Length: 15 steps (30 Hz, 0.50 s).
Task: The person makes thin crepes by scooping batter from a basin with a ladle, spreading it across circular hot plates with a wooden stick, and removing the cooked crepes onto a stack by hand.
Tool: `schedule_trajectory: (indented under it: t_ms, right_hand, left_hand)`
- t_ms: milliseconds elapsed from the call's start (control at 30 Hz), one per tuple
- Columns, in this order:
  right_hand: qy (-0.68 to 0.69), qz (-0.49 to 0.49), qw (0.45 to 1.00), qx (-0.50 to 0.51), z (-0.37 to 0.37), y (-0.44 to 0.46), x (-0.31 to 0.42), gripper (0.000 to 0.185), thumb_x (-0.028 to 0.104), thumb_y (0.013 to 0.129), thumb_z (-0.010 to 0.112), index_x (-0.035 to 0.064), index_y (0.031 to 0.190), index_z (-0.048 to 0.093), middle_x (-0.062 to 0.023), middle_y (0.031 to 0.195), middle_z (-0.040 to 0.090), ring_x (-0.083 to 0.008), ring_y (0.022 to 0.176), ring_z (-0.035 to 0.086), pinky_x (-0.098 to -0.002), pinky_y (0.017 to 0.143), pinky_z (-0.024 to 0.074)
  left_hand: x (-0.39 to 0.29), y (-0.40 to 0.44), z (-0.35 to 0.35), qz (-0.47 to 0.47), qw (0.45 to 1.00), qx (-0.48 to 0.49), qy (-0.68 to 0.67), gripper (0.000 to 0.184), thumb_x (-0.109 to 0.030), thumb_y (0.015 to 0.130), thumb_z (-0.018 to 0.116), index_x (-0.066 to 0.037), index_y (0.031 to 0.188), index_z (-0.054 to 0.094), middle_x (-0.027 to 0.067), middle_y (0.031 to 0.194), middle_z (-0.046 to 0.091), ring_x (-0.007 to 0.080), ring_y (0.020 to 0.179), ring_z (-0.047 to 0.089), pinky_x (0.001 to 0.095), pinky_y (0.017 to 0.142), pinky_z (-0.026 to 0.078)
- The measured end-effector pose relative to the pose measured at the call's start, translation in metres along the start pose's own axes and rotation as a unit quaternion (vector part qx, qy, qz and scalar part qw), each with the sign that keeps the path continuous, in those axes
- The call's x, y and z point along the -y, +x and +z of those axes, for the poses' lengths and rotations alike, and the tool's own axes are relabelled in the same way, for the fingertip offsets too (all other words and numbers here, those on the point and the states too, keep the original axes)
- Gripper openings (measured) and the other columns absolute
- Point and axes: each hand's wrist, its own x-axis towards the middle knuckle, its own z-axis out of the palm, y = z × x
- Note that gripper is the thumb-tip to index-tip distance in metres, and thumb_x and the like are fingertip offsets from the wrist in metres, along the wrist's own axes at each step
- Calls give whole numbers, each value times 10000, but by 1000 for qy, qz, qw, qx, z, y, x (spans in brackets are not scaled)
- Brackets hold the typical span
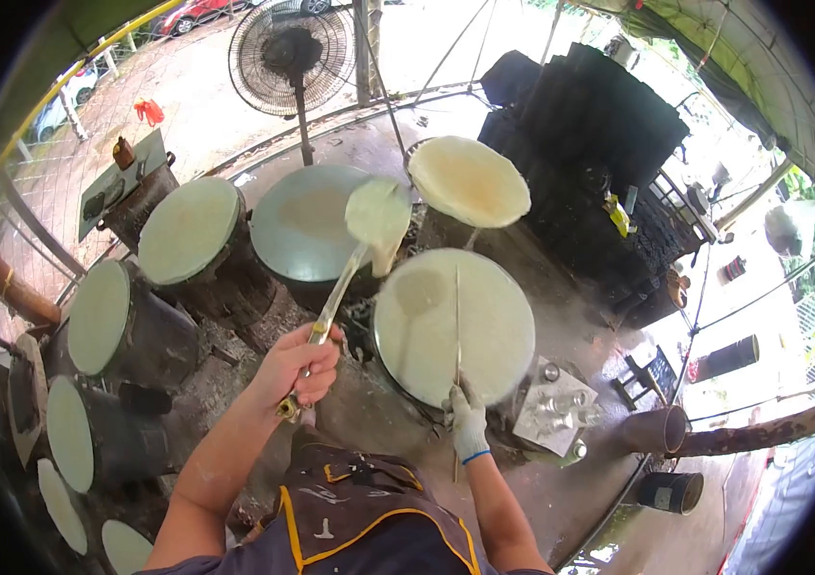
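My bare left hand [300, 366] is wrapped round the long handle of a ladle [338, 292]. Pale batter [384, 218] coats the ladle's head, which is raised between the round griddles, with some hanging from its lower edge. My right hand [468, 422], in a white glove with a blue cuff, closes on a long thin stick [457, 326]. That stick lies across or just above the nearest round griddle [503, 316], which is covered with a pale layer. Behind the ladle is a grey griddle [288, 230] with a brownish middle.
Several drum stoves with pale-topped griddles [189, 230] curve round my left. A tilted round pale sheet [470, 182] rests beyond the nearest griddle. A standing fan [292, 57], a black stacked mass [590, 134] and a small table with glassware [556, 417] stand around.
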Motion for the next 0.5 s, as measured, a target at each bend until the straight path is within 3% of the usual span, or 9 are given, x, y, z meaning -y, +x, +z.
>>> schedule_trajectory:
  t_ms: [167, 233, 333, 367, 400, 433, 467, 500]
  right_hand:
    - [92, -8, 996, -15, 121, 48, 30, 456, 208, 954, 538, 172, 1394, 426, 0, 651, 513, -44, 423, 373, -201, 371, 296]
    - [129, -17, 990, -47, 176, 69, 34, 453, 210, 957, 531, 185, 1397, 427, -2, 651, 514, -49, 426, 377, -205, 375, 301]
    - [112, -48, 987, -106, 256, 105, 28, 445, 207, 958, 522, 197, 1396, 440, -2, 655, 514, -55, 452, 395, -208, 402, 328]
    - [74, -57, 988, -126, 279, 115, 23, 439, 206, 957, 521, 199, 1391, 452, 0, 654, 509, -54, 471, 402, -206, 421, 343]
    - [36, -64, 987, -145, 295, 127, 13, 433, 205, 956, 520, 200, 1386, 463, 3, 654, 504, -54, 489, 409, -205, 440, 358]
    - [-127, -121, 970, -167, 297, 144, -8, 431, 211, 948, 524, 181, 1375, 474, -36, 751, 576, -112, 594, 504, -243, 543, 419]
    - [-286, -170, 920, -209, 307, 154, -10, 431, 218, 940, 527, 161, 1365, 485, -76, 848, 648, -170, 699, 599, -281, 645, 479]
    - [-363, -128, 896, -220, 308, 151, -13, 435, 229, 936, 527, 147, 1361, 484, -97, 939, 666, -207, 782, 629, -304, 706, 489]
  left_hand:
    - [-71, 126, -82, 19, 985, 8, 171, 213, -73, 907, 484, -33, 1110, 432, 12, 611, 412, 78, 384, 366, 241, 328, 315]
    - [-75, 194, -136, 17, 965, 18, 261, 224, -82, 902, 486, -8, 1102, 418, 16, 550, 421, 104, 372, 393, 263, 333, 330]
    - [-83, 264, -194, -24, 929, 18, 369, 225, -88, 899, 494, -5, 1096, 424, 30, 586, 452, 91, 379, 402, 257, 335, 331]
    - [-87, 281, -211, -43, 902, 14, 430, 270, -115, 880, 508, 8, 1105, 425, 127, 653, 545, 223, 459, 532, 363, 434, 436]
    - [-83, 296, -235, 28, 855, 11, 518, 288, -123, 871, 508, 6, 1114, 425, 167, 703, 566, 282, 537, 558, 404, 503, 451]
    - [-76, 310, -261, 101, 796, 8, 597, 305, -130, 862, 507, 4, 1124, 425, 206, 754, 587, 341, 614, 585, 445, 572, 465]
    - [-87, 313, -262, 174, 725, 5, 667, 323, -137, 854, 506, 3, 1133, 426, 246, 805, 608, 400, 691, 612, 486, 641, 479]
    - [-99, 313, -263, 76, 742, -18, 666, 344, -135, 838, 490, -13, 1154, 429, 290, 910, 606, 496, 888, 560, 547, 793, 427]
